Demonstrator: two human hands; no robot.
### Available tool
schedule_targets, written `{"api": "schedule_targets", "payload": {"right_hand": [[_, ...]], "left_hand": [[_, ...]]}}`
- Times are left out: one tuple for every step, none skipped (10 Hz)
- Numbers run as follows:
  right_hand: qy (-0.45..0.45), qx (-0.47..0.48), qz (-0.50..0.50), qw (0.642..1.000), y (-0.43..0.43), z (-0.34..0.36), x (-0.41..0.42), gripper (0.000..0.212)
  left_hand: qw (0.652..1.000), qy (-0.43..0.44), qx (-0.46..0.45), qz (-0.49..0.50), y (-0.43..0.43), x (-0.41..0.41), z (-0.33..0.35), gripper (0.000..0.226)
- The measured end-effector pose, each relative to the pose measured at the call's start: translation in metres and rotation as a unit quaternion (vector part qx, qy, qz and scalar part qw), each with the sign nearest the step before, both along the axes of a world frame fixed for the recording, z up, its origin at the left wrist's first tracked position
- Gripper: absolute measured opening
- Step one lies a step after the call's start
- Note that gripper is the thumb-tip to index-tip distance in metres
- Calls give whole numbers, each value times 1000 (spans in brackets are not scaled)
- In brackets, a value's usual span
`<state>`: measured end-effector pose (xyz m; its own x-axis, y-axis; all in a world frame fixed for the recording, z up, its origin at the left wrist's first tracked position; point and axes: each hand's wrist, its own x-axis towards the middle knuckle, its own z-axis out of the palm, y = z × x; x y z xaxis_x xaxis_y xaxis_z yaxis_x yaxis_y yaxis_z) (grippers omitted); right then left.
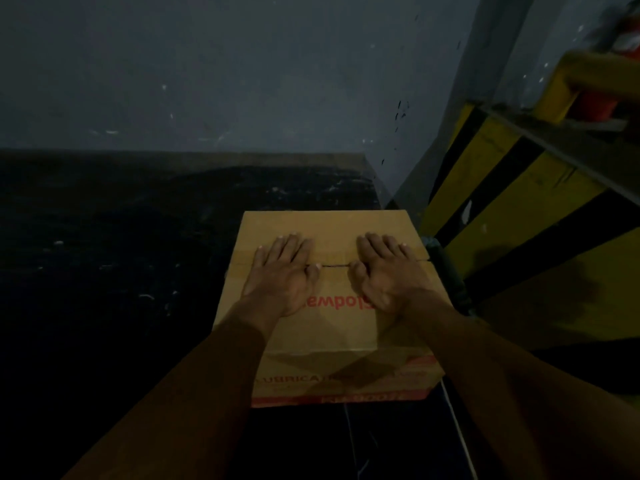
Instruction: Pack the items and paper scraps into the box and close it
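Note:
A brown cardboard box with red lettering stands on a dark surface, its top flaps folded down and meeting along a thin seam across the middle. My left hand lies flat on the flaps left of centre, fingers spread, thumb at the seam. My right hand lies flat on the flaps right of centre in the same way. Neither hand grips anything. The box contents are hidden under the flaps.
A dark, scuffed table top stretches left of the box to a grey wall. A yellow and black striped structure rises close on the right. A dark rounded object sits against the box's right side.

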<state>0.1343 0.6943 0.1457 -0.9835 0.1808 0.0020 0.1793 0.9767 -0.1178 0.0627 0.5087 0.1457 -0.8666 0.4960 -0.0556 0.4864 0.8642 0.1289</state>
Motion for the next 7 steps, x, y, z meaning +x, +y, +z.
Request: {"api": "schedule_targets", "payload": {"right_hand": [[-9,1,-4,1000,0,0,0,63],[-21,-6,-21,1000,-6,3,1,61],[-23,-36,-50,998,-17,7,5,60],[-33,-50,-43,997,-22,11,14,61],[-49,-56,-17,997,-23,17,29,63],[-53,-66,-7,996,-27,19,46,63],[-41,-38,22,998,-31,22,61,49]], "left_hand": [[1000,1,-5,9,1,0,-1,60],[1000,-8,-11,26,3,3,0,60],[999,-20,-13,30,3,7,3,60],[999,-40,-11,15,-2,12,6,61],[999,-37,-10,-18,-15,25,7,63],[999,-34,5,-27,-30,45,8,65],[998,-22,25,-52,-46,67,7,61]]}}
